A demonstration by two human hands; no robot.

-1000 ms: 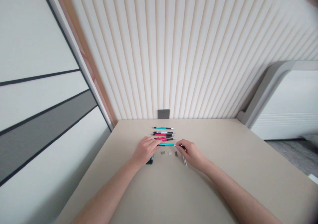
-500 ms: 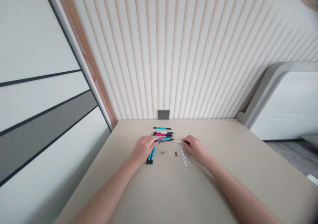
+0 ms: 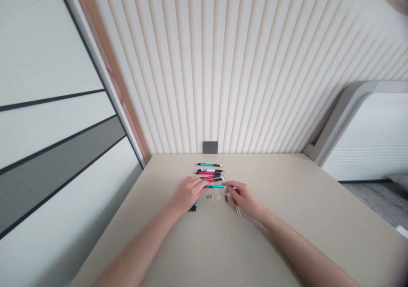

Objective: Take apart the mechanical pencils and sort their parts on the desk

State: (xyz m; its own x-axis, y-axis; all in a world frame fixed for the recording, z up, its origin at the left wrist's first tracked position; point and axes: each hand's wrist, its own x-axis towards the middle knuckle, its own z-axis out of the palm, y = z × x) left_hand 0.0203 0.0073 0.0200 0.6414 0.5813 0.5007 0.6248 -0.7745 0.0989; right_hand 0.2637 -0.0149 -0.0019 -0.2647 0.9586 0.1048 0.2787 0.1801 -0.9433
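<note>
On my feed the left hand (image 3: 188,192) and right hand (image 3: 244,200) now meet at a slim teal-and-black pen (image 3: 214,186), which lies level between them. A moment ago it sat at a slant among the other pens, with the right hand further right. The right hand's thumb and forefinger pinch near the pen's right end, so that hand is nearly closed and seems to have hold of it. The left hand is loosely curled, its fingertips (image 3: 201,184) at the pen's left end; I cannot tell whether they grip it or only touch it. Both forearms reach in from the near edge, angling toward each other.

Just beyond the hands, a loose row of pink, black and white pens (image 3: 208,173) lies across the beige desk (image 3: 255,236), with a lone teal pen (image 3: 208,164) farthest off. Dark teal pen ends (image 3: 192,208) poke out below the left hand. Near the right hand are small grey parts (image 3: 213,197), a dark clip-like piece (image 3: 226,198) and thin white rods (image 3: 238,211). A grey wall socket (image 3: 210,147) sits beyond the far edge.
</note>
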